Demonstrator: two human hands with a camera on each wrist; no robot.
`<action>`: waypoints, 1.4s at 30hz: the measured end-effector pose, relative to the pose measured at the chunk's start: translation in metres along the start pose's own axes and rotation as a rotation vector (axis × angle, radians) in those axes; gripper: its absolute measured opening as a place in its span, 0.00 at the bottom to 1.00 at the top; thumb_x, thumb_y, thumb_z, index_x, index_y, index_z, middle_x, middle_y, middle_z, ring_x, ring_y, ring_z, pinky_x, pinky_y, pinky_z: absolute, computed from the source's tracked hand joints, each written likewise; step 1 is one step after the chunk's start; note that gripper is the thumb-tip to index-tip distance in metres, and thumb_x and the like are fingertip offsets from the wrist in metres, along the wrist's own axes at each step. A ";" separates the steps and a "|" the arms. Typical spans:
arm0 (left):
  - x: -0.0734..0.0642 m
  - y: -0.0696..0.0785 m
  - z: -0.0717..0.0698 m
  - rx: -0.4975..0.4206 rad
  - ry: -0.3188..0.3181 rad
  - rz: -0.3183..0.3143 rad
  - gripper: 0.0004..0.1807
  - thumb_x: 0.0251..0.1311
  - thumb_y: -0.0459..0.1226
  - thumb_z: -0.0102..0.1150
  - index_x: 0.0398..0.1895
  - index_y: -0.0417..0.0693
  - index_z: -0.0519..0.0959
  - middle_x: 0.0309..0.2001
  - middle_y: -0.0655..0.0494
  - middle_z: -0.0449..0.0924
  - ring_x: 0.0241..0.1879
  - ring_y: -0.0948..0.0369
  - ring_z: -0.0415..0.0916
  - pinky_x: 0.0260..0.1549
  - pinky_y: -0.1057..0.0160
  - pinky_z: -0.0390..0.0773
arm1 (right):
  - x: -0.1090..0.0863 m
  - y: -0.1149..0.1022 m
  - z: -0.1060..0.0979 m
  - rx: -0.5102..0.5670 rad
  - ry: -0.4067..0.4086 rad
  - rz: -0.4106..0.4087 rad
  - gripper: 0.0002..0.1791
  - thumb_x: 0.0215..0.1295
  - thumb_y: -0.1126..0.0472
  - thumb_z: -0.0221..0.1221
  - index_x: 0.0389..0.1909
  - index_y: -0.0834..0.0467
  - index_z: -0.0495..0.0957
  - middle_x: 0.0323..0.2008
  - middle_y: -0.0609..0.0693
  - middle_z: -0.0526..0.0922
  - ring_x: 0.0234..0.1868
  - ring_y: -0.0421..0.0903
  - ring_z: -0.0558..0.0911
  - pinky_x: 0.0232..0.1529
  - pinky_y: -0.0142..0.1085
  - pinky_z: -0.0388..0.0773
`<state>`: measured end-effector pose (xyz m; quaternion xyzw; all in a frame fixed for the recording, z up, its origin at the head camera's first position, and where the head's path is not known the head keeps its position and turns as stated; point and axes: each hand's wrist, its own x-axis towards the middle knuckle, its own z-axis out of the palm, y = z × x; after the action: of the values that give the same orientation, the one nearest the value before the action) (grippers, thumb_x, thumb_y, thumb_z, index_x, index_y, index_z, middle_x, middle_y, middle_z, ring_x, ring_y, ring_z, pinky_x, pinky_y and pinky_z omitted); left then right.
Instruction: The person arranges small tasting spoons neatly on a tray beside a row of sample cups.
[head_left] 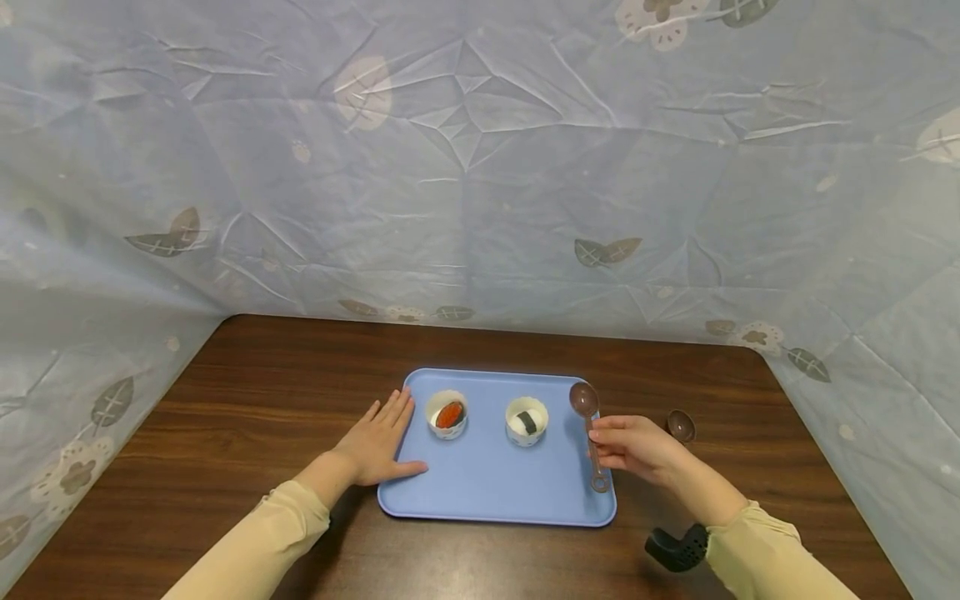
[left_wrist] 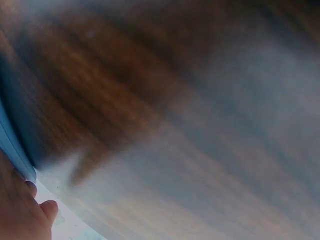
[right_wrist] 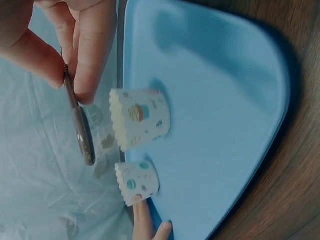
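Observation:
A brown spoon (head_left: 584, 401) is pinched by its handle between the thumb and fingers of my right hand (head_left: 636, 447), above the right side of the blue tray (head_left: 465, 492). In the right wrist view the spoon (right_wrist: 84, 135) hangs clear of the tray. My left hand (head_left: 378, 442) lies with straight fingers along the tray's left edge. Two patterned paper cups stand on the tray. The left cup (head_left: 438, 402) holds a piece topped with orange-red; the right cup (head_left: 514, 410) holds a white piece with a dark band, resembling sushi.
A second brown spoon bowl (head_left: 681, 426) lies on the wooden table (head_left: 300, 367) right of the tray, its handle hidden or absent from view. A black device (head_left: 677, 550) sits at the right wrist. Pale patterned cloth (head_left: 465, 208) hangs behind and at both sides.

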<state>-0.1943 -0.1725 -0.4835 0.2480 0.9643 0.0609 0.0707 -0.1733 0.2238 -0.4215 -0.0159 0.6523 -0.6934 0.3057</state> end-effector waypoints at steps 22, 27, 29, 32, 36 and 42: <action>-0.001 0.000 0.000 0.002 0.003 0.014 0.57 0.53 0.67 0.47 0.70 0.31 0.48 0.73 0.37 0.42 0.73 0.43 0.42 0.69 0.42 0.49 | 0.032 -0.014 0.061 0.004 0.063 0.009 0.16 0.63 0.70 0.51 0.50 0.74 0.70 0.25 0.43 0.82 0.28 0.36 0.81 0.33 0.26 0.80; -0.001 -0.001 -0.001 -0.015 0.009 0.029 0.58 0.53 0.69 0.45 0.70 0.30 0.47 0.73 0.36 0.43 0.73 0.42 0.42 0.68 0.42 0.48 | 0.040 -0.013 0.072 -0.007 0.077 0.011 0.17 0.63 0.69 0.51 0.52 0.74 0.69 0.24 0.42 0.80 0.28 0.35 0.80 0.32 0.26 0.79; -0.001 -0.001 -0.001 -0.017 0.006 0.028 0.58 0.53 0.69 0.45 0.70 0.30 0.47 0.73 0.36 0.43 0.73 0.42 0.42 0.68 0.41 0.48 | 0.043 -0.012 0.077 0.002 0.086 0.014 0.16 0.63 0.70 0.52 0.50 0.73 0.71 0.24 0.42 0.79 0.28 0.36 0.80 0.32 0.26 0.79; 0.000 -0.001 -0.002 -0.008 0.003 0.025 0.57 0.53 0.68 0.46 0.70 0.30 0.48 0.73 0.36 0.43 0.73 0.42 0.42 0.68 0.42 0.48 | 0.047 -0.011 0.084 0.016 0.097 0.014 0.13 0.62 0.71 0.52 0.47 0.71 0.72 0.24 0.43 0.79 0.28 0.36 0.80 0.32 0.26 0.79; 0.001 -0.002 0.000 0.016 0.006 0.011 0.57 0.53 0.68 0.46 0.71 0.32 0.47 0.73 0.38 0.42 0.73 0.44 0.41 0.69 0.43 0.49 | 0.051 -0.010 0.093 0.030 0.114 0.023 0.11 0.62 0.71 0.52 0.45 0.69 0.74 0.24 0.43 0.78 0.28 0.36 0.80 0.31 0.26 0.79; 0.003 -0.003 0.003 0.011 0.015 0.004 0.57 0.53 0.68 0.47 0.71 0.34 0.47 0.74 0.39 0.41 0.73 0.44 0.41 0.69 0.44 0.49 | 0.056 -0.005 0.103 0.049 0.122 0.041 0.10 0.61 0.72 0.51 0.43 0.68 0.74 0.23 0.43 0.77 0.26 0.36 0.79 0.30 0.26 0.78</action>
<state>-0.1976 -0.1736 -0.4875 0.2498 0.9646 0.0577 0.0621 -0.1771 0.1068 -0.4225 0.0471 0.6528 -0.7023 0.2800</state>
